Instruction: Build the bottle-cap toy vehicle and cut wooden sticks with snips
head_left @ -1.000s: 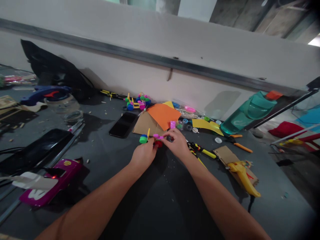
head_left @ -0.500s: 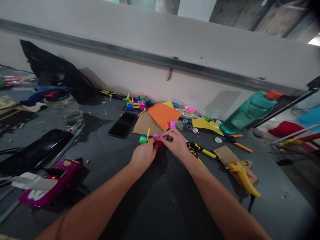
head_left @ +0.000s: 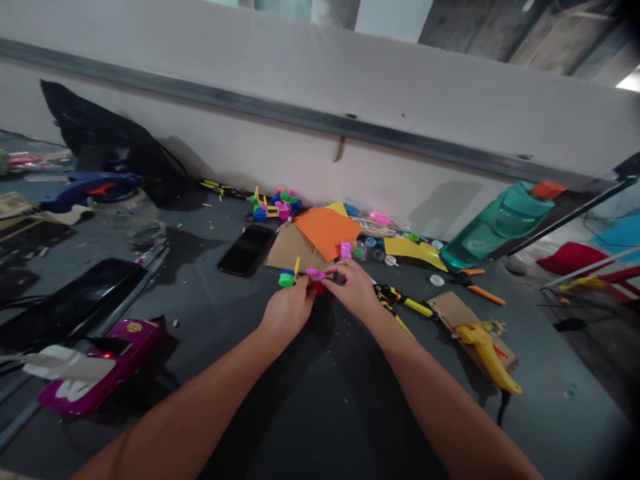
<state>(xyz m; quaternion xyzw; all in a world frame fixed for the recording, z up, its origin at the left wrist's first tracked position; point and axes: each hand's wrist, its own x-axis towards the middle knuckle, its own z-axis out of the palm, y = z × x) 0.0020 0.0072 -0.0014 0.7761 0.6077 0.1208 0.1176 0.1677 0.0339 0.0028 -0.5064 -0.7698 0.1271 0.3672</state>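
Note:
My left hand (head_left: 285, 311) is closed around a small colourful craft model with a green cap (head_left: 287, 279), a yellow upright stick (head_left: 297, 267) and a red round part (head_left: 317, 288). On top of the model sits a small pink piece (head_left: 315, 273), and the thumb and fingertips of my right hand (head_left: 353, 288) pinch at it. My fingers hide most of the model's middle. Just beyond the hands lie an orange sheet (head_left: 327, 230) and a piece of brown cardboard (head_left: 287, 248). A pink block (head_left: 346, 249) rests behind my right fingers.
Pliers (head_left: 407, 301) lie right of my right hand. A yellow glue gun (head_left: 484, 353) rests on cardboard at the right, near a green bottle (head_left: 493, 227). A phone (head_left: 246, 250) and similar colourful models (head_left: 280, 203) are behind. A purple power strip (head_left: 117, 367) is at left.
The pink piece has shifted very slightly at my right fingertips. Both hands keep nearly the same place and grip.

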